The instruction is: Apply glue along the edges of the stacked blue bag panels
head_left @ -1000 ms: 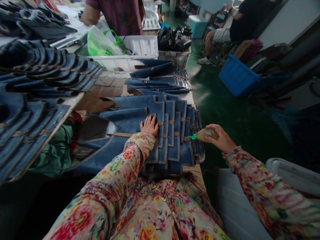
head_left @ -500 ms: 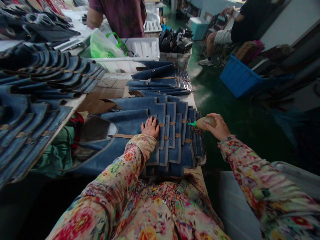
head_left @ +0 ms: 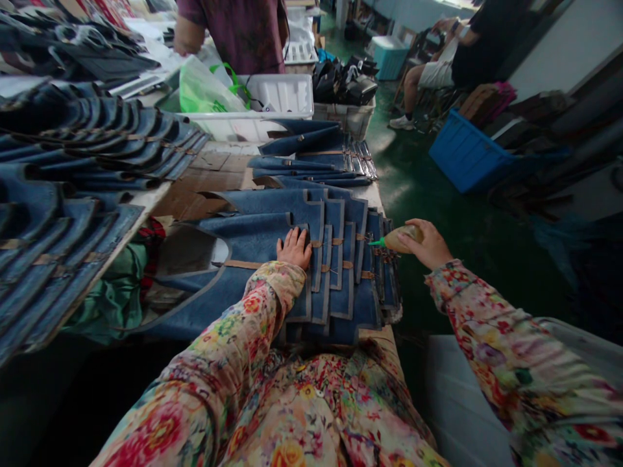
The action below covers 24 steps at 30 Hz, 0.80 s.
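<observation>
Blue pieces with grey edging and tan strips (head_left: 257,237) lie overlapped in a staggered stack on the table. My left hand (head_left: 294,248) rests flat on them near the middle, fingers a little apart, holding nothing. Over the right end of the stack, my right hand (head_left: 429,244) is wrapped round a yellowish squeeze bottle (head_left: 400,239). The bottle is tilted nearly level, its green nozzle (head_left: 377,242) pointing left, close to the tan strips at the layers' edges. Whether the nozzle touches them I cannot tell.
More blue pieces (head_left: 97,246) are piled on the left. Behind the stack stands a white crate (head_left: 287,97) with a green and clear bag. A blue bin (head_left: 467,152) is on the floor at right. One person stands beyond the crate; another sits at the back right.
The bottle in my right hand has tilted slightly, its nozzle a touch lower. My left hand remains on the blue pieces. The whole view has shifted very slightly.
</observation>
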{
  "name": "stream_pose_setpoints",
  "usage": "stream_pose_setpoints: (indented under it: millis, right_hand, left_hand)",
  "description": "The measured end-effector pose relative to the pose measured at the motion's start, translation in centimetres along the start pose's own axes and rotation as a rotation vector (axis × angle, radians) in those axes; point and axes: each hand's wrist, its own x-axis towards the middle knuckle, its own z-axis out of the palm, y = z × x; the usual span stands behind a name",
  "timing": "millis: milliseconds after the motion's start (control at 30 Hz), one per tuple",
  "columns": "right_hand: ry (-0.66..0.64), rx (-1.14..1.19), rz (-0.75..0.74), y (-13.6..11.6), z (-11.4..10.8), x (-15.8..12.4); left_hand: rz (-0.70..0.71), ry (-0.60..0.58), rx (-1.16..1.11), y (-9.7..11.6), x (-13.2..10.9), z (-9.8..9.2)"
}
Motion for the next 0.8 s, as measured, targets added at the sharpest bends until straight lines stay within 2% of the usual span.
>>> stream_pose_setpoints:
  millis: [100,200,433,800]
  right_hand:
    - [-0.157,0.031,0.092,-0.5,-1.3,-1.6]
    - [-0.253,0.077,0.097,-1.1,-2.0,-3.4]
    - [-0.251,0.135,-0.029,-2.1,-1.3,-6.3]
    - [-0.228,0.115,-0.225,-1.9,-0.3,-7.4]
  left_hand:
    - [-0.004,-0.005,-0.001,0.0,0.0,0.0]
    - [-0.002,-0.005,-0.004,0.1,0.0,0.0]
    - [0.001,-0.011,-0.007,0.0,0.0,-0.1]
    - [0.0,-0.008,-0.007,0.1,-0.1,-0.1]
